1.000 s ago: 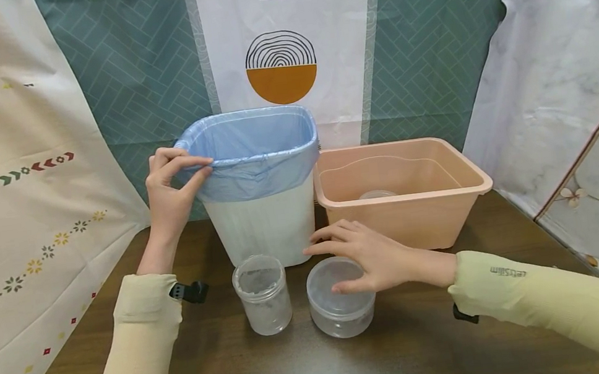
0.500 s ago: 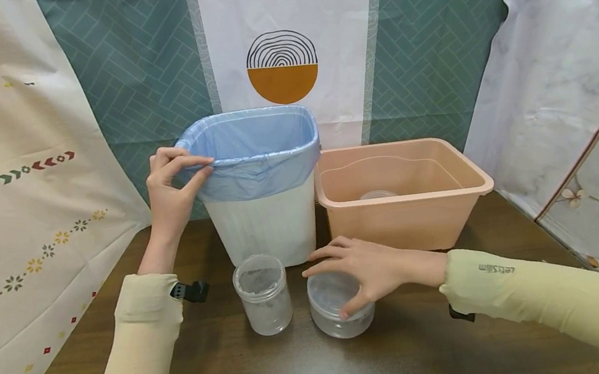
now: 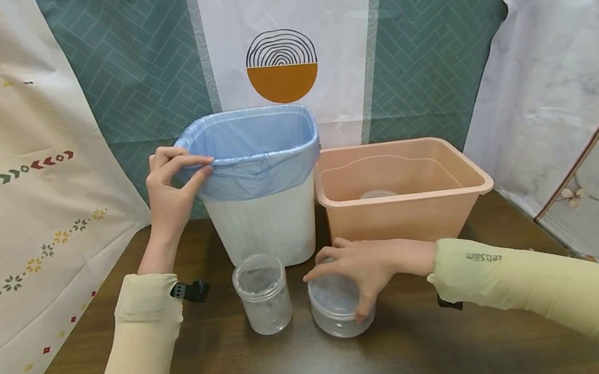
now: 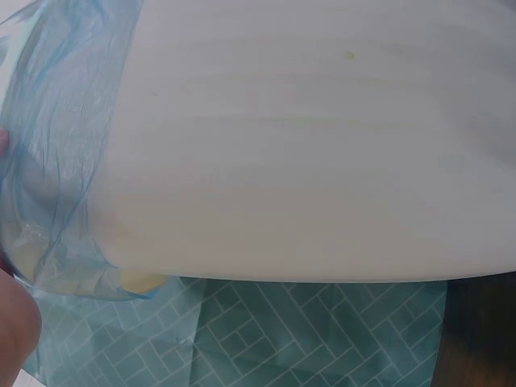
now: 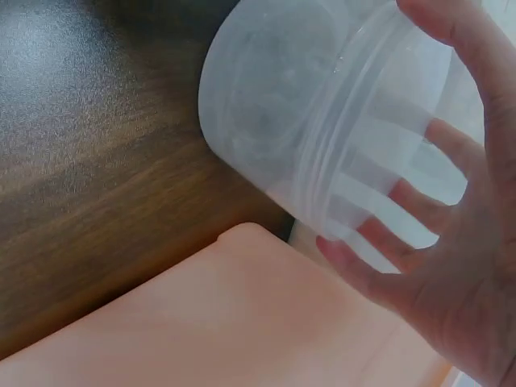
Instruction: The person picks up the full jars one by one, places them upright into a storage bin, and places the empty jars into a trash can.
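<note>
Since the earlier frames the right hand [image 3: 362, 266] has dropped from hovering over the lidded clear plastic container [image 3: 340, 303] to clasping it from above, fingers and thumb curled round its lid rim; the right wrist view shows the fingers [image 5: 403, 242] through the translucent lid. That container stands on the dark wooden table [image 3: 255, 373], directly under the grip. Just to the left of the gripped container, close but apart, stands an open clear plastic jar [image 3: 263, 294]. Behind both, beyond the right hand's knuckles, rises the white wastebasket [image 3: 267, 222] lined with a blue bag [image 3: 255, 149]; it stands between the two hands. The left hand [image 3: 171, 190] has not moved: it pinches the folded-over edge of the bag at the basket's left rim, thumb beneath and fingers on top, and the left wrist view shows the blue film [image 4: 56, 161] against the white wall. To the right of the basket, just behind the right wrist, sits a peach plastic tub [image 3: 409, 211], with a small clear item inside too indistinct to name.
</note>
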`<state>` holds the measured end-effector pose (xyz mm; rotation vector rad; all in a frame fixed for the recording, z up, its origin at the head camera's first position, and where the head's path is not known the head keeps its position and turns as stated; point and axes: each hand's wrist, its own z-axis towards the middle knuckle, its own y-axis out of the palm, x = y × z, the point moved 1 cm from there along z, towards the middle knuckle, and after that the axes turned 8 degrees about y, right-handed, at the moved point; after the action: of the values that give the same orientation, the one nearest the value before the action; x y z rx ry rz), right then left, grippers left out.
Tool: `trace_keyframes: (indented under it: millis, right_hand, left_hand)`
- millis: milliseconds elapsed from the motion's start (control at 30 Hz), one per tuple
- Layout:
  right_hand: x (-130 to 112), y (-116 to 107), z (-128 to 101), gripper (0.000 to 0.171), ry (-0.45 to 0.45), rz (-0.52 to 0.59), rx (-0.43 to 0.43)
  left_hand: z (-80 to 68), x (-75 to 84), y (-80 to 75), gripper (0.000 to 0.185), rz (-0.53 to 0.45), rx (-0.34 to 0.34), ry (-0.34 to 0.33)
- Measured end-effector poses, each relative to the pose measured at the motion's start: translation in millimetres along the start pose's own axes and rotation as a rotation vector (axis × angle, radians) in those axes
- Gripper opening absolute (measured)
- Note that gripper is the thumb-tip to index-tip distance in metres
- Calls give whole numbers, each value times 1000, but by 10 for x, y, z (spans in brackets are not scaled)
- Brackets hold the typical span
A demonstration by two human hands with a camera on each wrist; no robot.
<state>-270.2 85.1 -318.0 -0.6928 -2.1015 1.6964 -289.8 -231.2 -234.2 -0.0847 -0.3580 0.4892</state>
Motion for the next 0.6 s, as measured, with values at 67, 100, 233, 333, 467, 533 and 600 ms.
trace_keyframes:
  millis: [67,100,233,333,467,533,600]
  right_hand:
    - [-1,-6,12,101,-5,-13,-2]
    - [-2,-9,16,101,-9,-21,-3]
    - [2,-35,24,101,-35,-40,-24]
    - [-8,-95,17,101,-39,-40,-55]
    - [-11,-223,-4,99,-29,-7,-99]
    - [-5,-293,-22,99,-27,13,-109]
    - [0,-365,-39,99,-31,20,-108]
  left_hand:
    - [-6,-28,5,12,3,0,1]
    - [-9,-44,7,12,5,-1,1]
    - [-18,-70,17,11,5,0,6]
    - [-13,-21,18,11,-5,3,10]
    - [0,54,10,11,-16,5,7]
    - [4,65,7,11,-17,4,4]
    - [3,62,6,11,-13,3,2]
